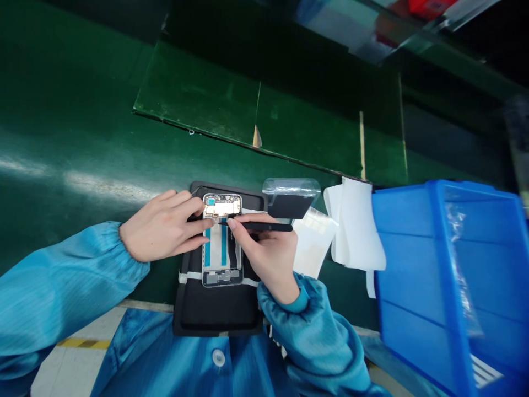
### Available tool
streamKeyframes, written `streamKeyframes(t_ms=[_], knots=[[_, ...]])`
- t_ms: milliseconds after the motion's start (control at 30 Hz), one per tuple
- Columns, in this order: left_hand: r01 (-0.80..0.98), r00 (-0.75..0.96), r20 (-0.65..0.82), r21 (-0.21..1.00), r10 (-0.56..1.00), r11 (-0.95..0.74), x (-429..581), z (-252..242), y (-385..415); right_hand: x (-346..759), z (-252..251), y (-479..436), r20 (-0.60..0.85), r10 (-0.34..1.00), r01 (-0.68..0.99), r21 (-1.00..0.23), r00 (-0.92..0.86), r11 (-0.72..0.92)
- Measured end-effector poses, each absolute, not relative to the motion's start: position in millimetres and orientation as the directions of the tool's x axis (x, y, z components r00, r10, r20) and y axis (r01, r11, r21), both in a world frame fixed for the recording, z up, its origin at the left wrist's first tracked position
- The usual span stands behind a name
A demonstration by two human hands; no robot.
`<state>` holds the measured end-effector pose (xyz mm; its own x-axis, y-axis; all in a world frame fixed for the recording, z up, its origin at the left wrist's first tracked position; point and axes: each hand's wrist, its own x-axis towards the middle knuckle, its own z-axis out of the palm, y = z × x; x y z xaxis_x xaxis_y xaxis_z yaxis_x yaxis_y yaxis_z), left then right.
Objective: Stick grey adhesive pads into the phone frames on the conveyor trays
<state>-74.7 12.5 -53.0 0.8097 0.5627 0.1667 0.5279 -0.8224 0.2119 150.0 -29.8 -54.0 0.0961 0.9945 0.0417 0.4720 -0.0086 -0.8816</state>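
An opened phone frame (222, 242) with two blue strips and a circuit board at its top lies in a black fixture tray (215, 309) at the near edge of the green bench. My left hand (165, 225) rests on the tray's left side, fingers stretched flat and touching the phone's upper left edge. My right hand (264, 253) is closed round a thin black stylus (258, 226). The stylus lies almost level, its tip on the phone just below the board.
A big blue plastic bin (450, 286) stands at the right. White paper sheets (355, 226) and a clear bag holding a dark piece (289, 201) lie between bin and tray. A green mat (268, 110) covers the bench further back.
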Motion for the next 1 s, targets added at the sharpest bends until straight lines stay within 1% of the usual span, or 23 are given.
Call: streamKeyframes(t_ms=[200, 367, 567, 800, 1000], knots=[[0.520, 0.811, 0.195, 0.194, 0.552, -0.832, -72.6, -53.1, 11.9, 151.2, -51.7, -29.2, 0.042, 0.985, 0.401, -0.916, 0.167, -0.029], [0.530, 0.822, 0.143, 0.167, 0.552, -0.832, -71.8, -51.1, 12.0, 149.6, -49.8, -28.4, 0.041, 0.980, 0.381, -0.924, 0.197, -0.038], [0.478, 0.856, 0.108, 0.209, 0.506, -0.853, -74.8, -48.9, 14.1, 150.4, -52.0, -29.7, 0.050, 0.978, 0.373, -0.927, 0.204, -0.031], [0.459, 0.853, 0.165, 0.216, 0.496, -0.862, -74.8, -50.0, 11.0, 150.8, -53.9, -29.3, 0.062, 0.978, 0.347, -0.938, 0.201, -0.012], [0.457, 0.870, 0.077, 0.241, 0.487, -0.856, -74.7, -43.0, 10.2, 150.7, -56.3, -28.3, 0.018, 0.984, 0.339, -0.940, 0.175, -0.043]])
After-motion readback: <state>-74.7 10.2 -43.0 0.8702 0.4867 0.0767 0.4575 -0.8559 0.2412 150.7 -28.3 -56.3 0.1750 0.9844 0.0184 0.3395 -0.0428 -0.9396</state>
